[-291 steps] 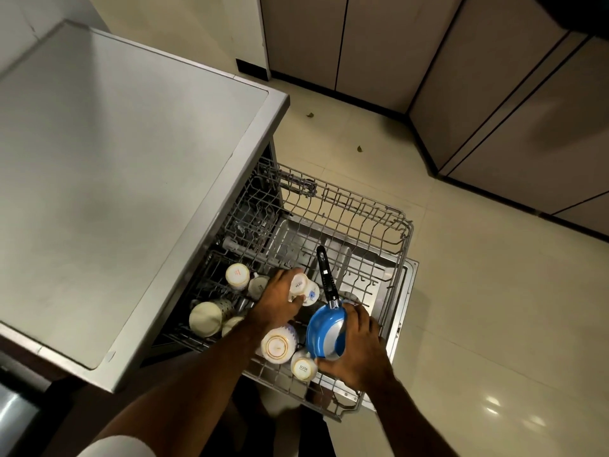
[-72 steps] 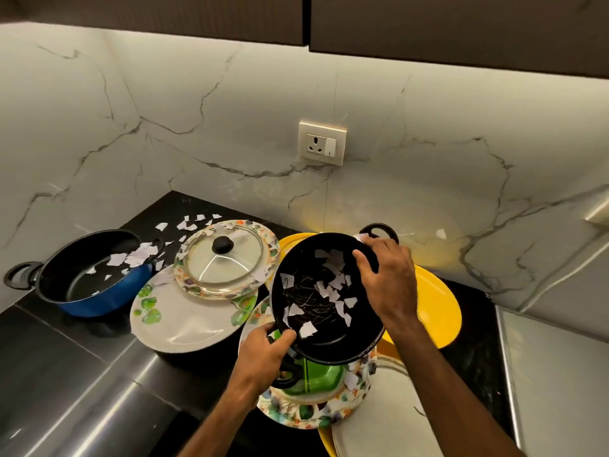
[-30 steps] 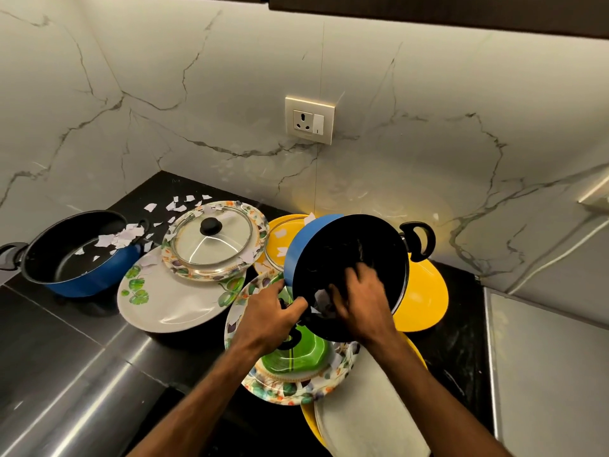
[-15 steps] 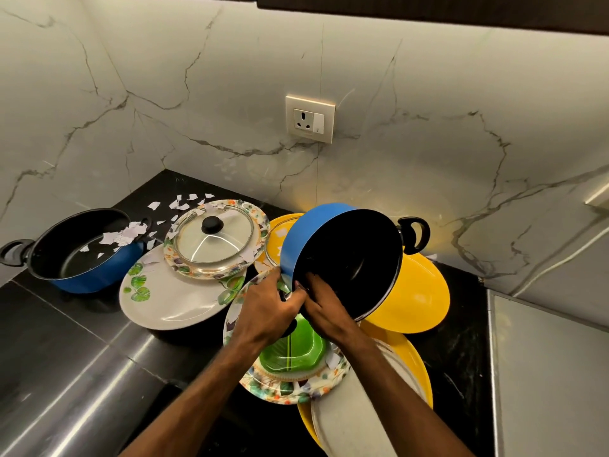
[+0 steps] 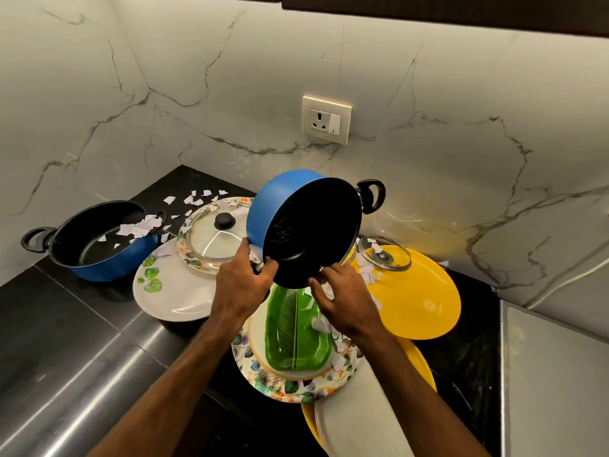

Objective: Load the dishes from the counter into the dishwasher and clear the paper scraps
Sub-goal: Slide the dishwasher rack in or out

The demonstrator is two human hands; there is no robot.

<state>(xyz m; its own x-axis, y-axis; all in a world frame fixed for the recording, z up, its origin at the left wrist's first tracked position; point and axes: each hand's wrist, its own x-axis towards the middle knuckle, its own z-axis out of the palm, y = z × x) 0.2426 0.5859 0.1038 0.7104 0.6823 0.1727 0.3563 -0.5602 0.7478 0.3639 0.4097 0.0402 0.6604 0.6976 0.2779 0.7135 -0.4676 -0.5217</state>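
Observation:
A blue pot (image 5: pixel 309 232) with a black inside is tilted on its side above the counter, mouth toward me, and looks free of scraps. My left hand (image 5: pixel 240 285) grips its lower handle at the rim. My right hand (image 5: pixel 346 301) is just below the rim, fingers curled around white paper scraps (image 5: pixel 325 289). Under both hands a green leaf-shaped dish (image 5: pixel 293 331) lies on a floral plate (image 5: pixel 263 380) with scraps scattered on it. A second blue pot (image 5: pixel 99 242) at the left holds more scraps.
A glass lid (image 5: pixel 217 239) sits on a floral plate over a white leaf-print plate (image 5: pixel 171 291). A yellow plate (image 5: pixel 418 298) carries a small glass lid (image 5: pixel 384 257). Loose scraps (image 5: pixel 194 199) lie in the back corner. A steel surface (image 5: pixel 553 374) is at the right, a grey plate (image 5: pixel 356 423) below.
My right hand has come out of the tilted pot to just under its rim with scraps. The pot is tipped further toward me, and its inside now shows no scraps.

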